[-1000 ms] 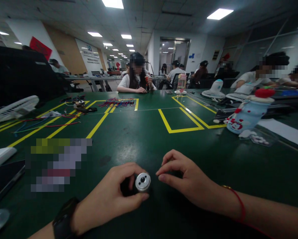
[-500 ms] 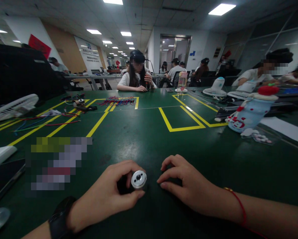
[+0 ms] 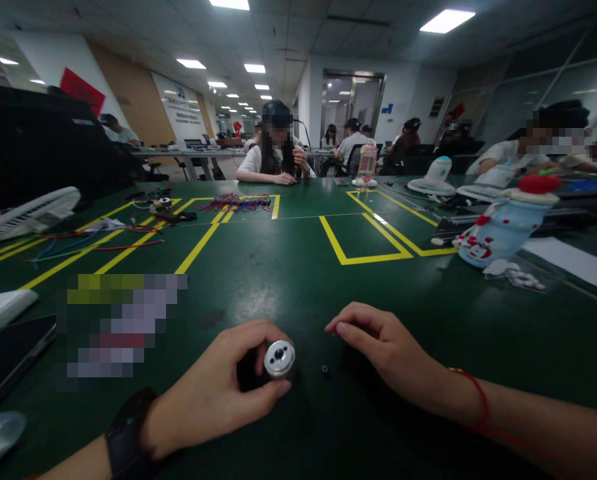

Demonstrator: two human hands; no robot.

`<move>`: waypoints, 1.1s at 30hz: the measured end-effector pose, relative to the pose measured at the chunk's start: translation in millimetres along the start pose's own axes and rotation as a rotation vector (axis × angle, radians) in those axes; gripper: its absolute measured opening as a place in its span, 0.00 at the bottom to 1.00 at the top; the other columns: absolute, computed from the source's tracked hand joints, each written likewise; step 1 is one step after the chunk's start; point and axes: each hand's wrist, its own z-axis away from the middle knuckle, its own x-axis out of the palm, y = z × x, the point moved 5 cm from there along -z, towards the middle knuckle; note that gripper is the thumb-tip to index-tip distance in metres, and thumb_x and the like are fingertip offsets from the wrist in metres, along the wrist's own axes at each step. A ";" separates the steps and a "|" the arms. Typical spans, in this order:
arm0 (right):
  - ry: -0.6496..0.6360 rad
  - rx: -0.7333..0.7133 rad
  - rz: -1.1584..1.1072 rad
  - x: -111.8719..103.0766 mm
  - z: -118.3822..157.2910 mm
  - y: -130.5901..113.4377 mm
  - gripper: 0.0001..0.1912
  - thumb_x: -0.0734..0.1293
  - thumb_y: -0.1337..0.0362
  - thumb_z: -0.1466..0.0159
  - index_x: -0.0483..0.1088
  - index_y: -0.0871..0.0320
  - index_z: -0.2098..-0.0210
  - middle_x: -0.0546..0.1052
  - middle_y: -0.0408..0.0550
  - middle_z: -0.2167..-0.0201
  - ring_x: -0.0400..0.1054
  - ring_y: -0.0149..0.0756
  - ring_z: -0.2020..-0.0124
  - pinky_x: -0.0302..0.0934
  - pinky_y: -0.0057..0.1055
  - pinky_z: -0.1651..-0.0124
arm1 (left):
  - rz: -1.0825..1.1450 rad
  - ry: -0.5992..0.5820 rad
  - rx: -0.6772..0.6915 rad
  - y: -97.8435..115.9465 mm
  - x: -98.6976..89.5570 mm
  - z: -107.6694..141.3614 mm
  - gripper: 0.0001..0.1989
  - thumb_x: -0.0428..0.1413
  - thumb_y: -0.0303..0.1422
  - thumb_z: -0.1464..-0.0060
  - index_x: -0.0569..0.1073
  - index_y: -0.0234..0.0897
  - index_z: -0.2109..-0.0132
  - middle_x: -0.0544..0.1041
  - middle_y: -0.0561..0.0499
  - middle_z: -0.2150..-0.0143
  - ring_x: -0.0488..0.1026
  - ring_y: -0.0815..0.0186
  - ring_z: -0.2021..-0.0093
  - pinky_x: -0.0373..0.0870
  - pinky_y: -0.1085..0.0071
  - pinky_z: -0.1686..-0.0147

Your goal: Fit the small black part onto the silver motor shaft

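My left hand (image 3: 228,387) curls round a small silver motor (image 3: 279,358), its thumb below and fingers behind. The motor's round end faces up toward me, with a dark centre and small holes. On the green table (image 3: 278,287), just right of the motor, lies a tiny black ring-like part (image 3: 325,369). My right hand (image 3: 383,340) is over the table, up and to the right of that part and apart from it. Its thumb and index finger are drawn together; whether anything tiny is between them I cannot make out.
A blue bottle with a red top (image 3: 503,223) and a plastic packet (image 3: 521,275) are at the right. Wires (image 3: 103,243) and a white fan (image 3: 33,213) lie left; a wire bundle (image 3: 238,202) lies farther back. Across the table sits a person (image 3: 276,150).
My right hand has lifted up and away to the right, its fingers drawing together. The tiny black part is now visible on the table. My left hand stays on the motor.
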 end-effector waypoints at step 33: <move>-0.074 -0.337 0.078 24.1 2.2 -41.4 0.06 0.68 0.69 0.39 0.73 0.56 0.61 0.71 0.43 0.64 0.66 0.30 0.63 0.62 0.27 0.61 | 0.007 0.009 0.035 5.3 7.7 -5.5 0.07 0.55 0.29 0.47 0.66 0.38 0.60 0.70 0.53 0.64 0.67 0.65 0.66 0.63 0.70 0.67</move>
